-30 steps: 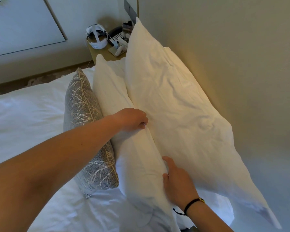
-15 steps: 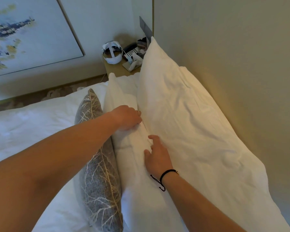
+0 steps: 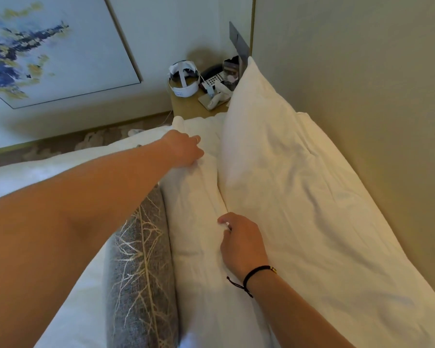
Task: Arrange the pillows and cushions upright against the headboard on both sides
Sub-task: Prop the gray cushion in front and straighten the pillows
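Pillows, white, two: back pillow (image 3: 299, 187) leans on the headboard (image 3: 362, 84); front pillow (image 3: 199, 234) stands before it, grey patterned cushion (image 3: 138, 267) just beside. Our left hand (image 3: 183, 150) pinches the front pillow's top edge; our right hand (image 3: 241, 242), fingers curled, grips its fabric nearer us. Risk, as we judge: tugging unevenly could slump the pillow forward, toppling the cushion.
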